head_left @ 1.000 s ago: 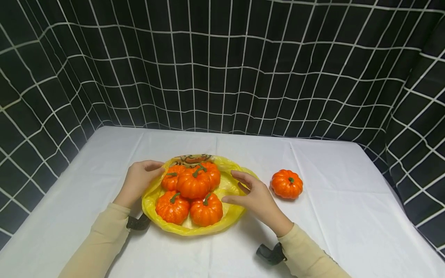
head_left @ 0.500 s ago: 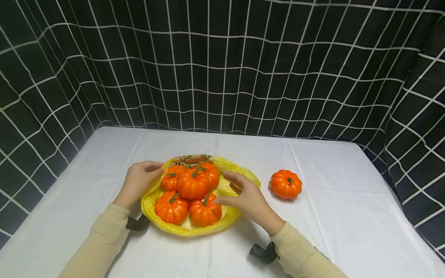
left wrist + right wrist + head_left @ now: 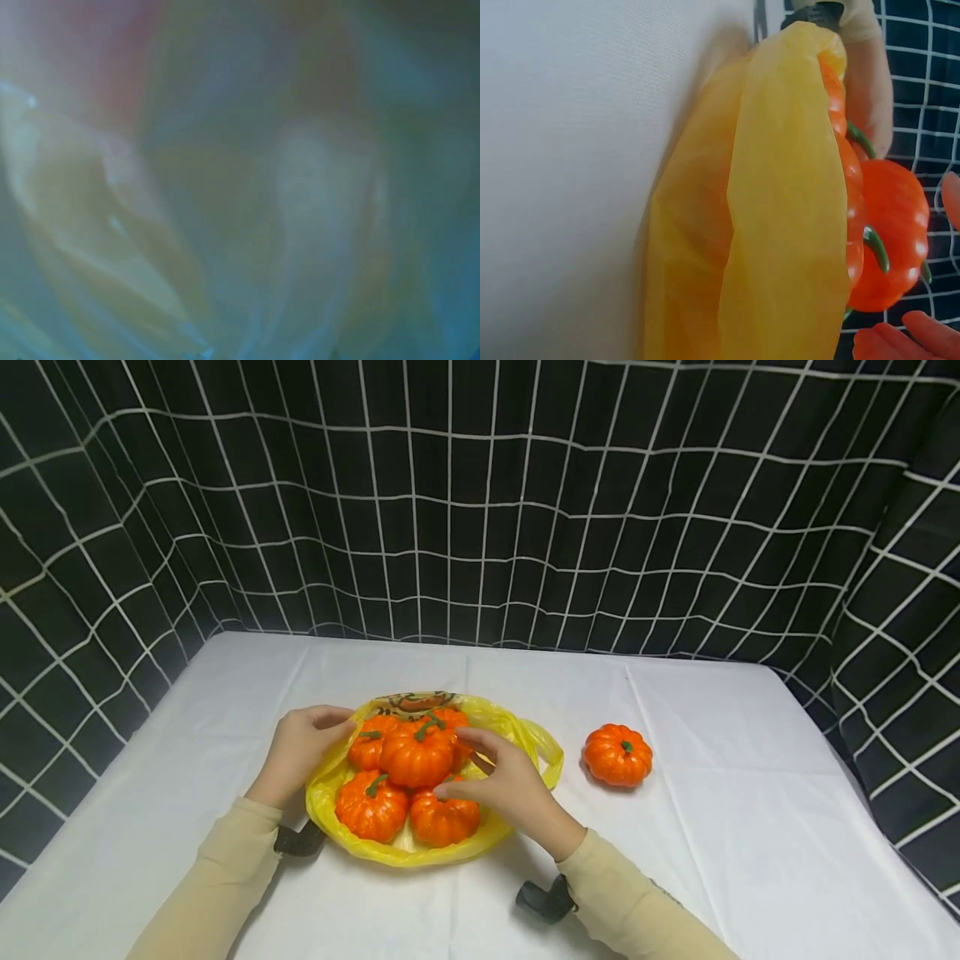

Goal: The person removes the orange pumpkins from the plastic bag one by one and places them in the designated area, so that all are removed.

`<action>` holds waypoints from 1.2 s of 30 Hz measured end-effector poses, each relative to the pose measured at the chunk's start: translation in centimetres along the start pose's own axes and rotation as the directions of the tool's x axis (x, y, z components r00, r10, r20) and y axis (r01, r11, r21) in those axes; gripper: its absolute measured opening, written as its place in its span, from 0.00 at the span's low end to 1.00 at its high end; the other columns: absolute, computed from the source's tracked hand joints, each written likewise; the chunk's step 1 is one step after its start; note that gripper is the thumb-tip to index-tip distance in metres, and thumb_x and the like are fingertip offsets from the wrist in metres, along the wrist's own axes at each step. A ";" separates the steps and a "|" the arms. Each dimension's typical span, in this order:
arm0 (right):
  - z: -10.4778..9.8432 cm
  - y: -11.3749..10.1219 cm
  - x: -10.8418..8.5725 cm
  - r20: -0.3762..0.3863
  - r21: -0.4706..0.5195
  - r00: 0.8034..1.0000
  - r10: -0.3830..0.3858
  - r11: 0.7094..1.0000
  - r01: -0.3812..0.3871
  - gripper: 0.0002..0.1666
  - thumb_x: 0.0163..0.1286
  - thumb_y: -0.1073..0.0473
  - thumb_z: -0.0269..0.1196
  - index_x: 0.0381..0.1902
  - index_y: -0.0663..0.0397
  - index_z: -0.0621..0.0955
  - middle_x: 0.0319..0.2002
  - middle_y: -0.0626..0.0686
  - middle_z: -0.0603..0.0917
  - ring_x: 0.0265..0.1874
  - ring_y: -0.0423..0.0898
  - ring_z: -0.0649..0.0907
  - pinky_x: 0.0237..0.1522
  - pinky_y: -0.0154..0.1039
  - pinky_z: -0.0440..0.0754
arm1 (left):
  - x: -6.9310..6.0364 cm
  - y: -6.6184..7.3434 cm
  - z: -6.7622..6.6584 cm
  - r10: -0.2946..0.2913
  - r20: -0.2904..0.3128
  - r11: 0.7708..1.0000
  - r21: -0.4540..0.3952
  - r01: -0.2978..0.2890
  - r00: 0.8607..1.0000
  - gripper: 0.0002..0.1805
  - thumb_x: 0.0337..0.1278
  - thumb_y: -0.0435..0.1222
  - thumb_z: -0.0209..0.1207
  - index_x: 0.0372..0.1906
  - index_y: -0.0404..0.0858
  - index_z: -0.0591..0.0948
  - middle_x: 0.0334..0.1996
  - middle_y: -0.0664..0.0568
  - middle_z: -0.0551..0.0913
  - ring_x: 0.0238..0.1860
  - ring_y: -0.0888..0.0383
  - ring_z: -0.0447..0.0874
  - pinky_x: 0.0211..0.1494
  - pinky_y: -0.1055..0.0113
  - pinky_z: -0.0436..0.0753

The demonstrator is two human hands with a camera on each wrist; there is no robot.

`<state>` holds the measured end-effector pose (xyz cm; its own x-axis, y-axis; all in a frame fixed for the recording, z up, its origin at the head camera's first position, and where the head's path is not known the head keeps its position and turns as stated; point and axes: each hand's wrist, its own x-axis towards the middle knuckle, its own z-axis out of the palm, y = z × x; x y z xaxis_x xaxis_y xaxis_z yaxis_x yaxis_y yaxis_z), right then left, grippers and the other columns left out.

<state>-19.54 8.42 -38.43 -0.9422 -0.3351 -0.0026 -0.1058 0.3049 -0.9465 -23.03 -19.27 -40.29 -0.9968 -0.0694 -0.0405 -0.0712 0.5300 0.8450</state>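
Note:
In the head view a yellow plastic bag (image 3: 375,857) lies with its mouth spread, holding several orange toy pumpkins, one pumpkin (image 3: 417,755) stacked on the others. My left hand (image 3: 296,747) holds the bag's left rim, its fingertips partly hidden by the plastic. Over the bag's right side is my right hand (image 3: 506,781), thumb and fingers spread apart beside the top pumpkin, with nothing gripped. The right wrist view shows that pumpkin (image 3: 892,232) above the bag's edge, and the right fingers (image 3: 922,334) apart from it. The left wrist view is blurred by close plastic.
Another orange pumpkin (image 3: 618,756) sits on the white tablecloth (image 3: 720,827), right of the bag. A yellow bag handle (image 3: 551,756) sticks out to the right. Black cloth with a white grid (image 3: 465,527) stands behind and on both sides.
My right hand has moved left, from the bag's right rim to beside the top pumpkin, and the bag's right handle has come into view. The left hand has stayed at the left rim.

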 end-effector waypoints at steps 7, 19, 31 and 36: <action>1.0 -0.3 0.8 -0.015 -0.033 1.000 0.018 0.999 -0.019 0.44 0.53 0.60 0.77 0.67 0.59 0.73 0.67 0.57 0.76 0.68 0.56 0.75 0.68 0.50 0.74 | -0.1 0.2 0.1 -0.020 0.003 1.000 -0.002 0.020 1.000 0.19 0.68 0.39 0.56 0.57 0.32 0.82 0.58 0.37 0.82 0.64 0.43 0.76 0.67 0.51 0.78; 2.0 -0.7 1.7 -0.043 -0.134 0.999 0.026 0.991 -0.032 0.49 0.50 0.53 0.79 0.69 0.53 0.72 0.68 0.53 0.76 0.67 0.53 0.76 0.69 0.49 0.74 | -0.2 0.4 0.2 -0.005 0.008 1.000 -0.006 0.005 1.000 0.20 0.68 0.39 0.56 0.57 0.31 0.81 0.59 0.36 0.82 0.64 0.42 0.76 0.68 0.50 0.77; 2.3 -0.9 2.3 -0.034 -0.147 0.999 0.019 0.989 -0.024 0.52 0.49 0.51 0.80 0.71 0.55 0.70 0.69 0.55 0.75 0.68 0.53 0.75 0.71 0.48 0.72 | 0.0 0.5 0.1 -0.007 0.014 1.000 0.002 0.007 1.000 0.20 0.68 0.39 0.55 0.58 0.31 0.80 0.59 0.36 0.81 0.66 0.41 0.74 0.70 0.49 0.74; 2.2 -0.7 2.0 -0.033 -0.119 0.999 0.033 0.992 -0.037 0.51 0.50 0.51 0.79 0.71 0.54 0.70 0.68 0.55 0.75 0.67 0.53 0.76 0.70 0.49 0.74 | -0.1 0.4 0.4 -0.012 0.016 1.000 0.002 0.012 1.000 0.20 0.68 0.39 0.56 0.58 0.31 0.81 0.59 0.36 0.82 0.65 0.41 0.75 0.69 0.49 0.75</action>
<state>-20.67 5.57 -38.49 -0.9552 -0.2950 -0.0232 -0.1082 0.4214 -0.9004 -22.96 -18.72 -40.17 -0.9963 -0.0624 -0.0592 -0.0833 0.5307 0.8435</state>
